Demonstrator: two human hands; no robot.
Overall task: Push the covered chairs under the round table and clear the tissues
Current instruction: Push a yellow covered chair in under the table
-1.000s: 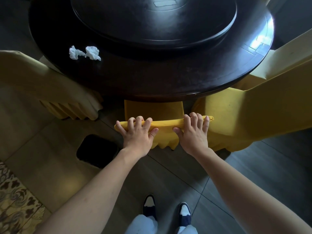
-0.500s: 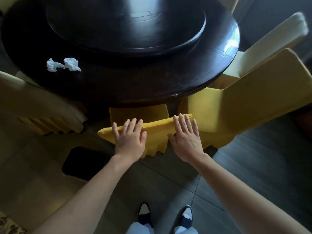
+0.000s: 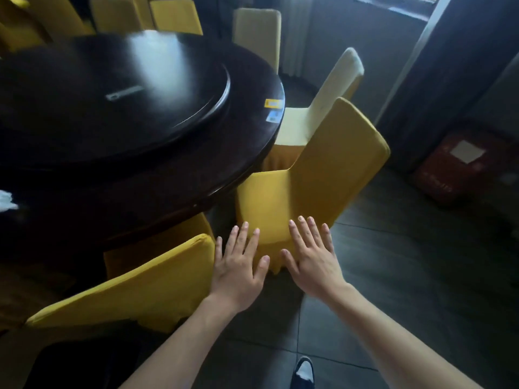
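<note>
A dark round table point(image 3: 230, 169) with a raised turntable point(image 3: 118, 91) fills the upper left. White tissue point(image 3: 5, 200) shows at the table's far left edge, cut off by the frame. A yellow covered chair point(image 3: 134, 287) stands tucked against the table at lower left. A second yellow covered chair point(image 3: 331, 167) stands at the table's right side, its back angled outward. My left hand point(image 3: 238, 262) and my right hand point(image 3: 311, 254) hover with straight spread fingers in front of that second chair's skirt, holding nothing.
A cream covered chair point(image 3: 334, 88) stands behind the yellow one, another point(image 3: 257, 32) farther back. More yellow chairs point(image 3: 174, 15) line the far side. A red box point(image 3: 460, 167) sits on the dark tiled floor at right. My shoe point(image 3: 303, 372) shows below.
Both hands have let go of the first chair's back and opened. The view has swung right, toward the second yellow chair; the tissues have slid to the left edge.
</note>
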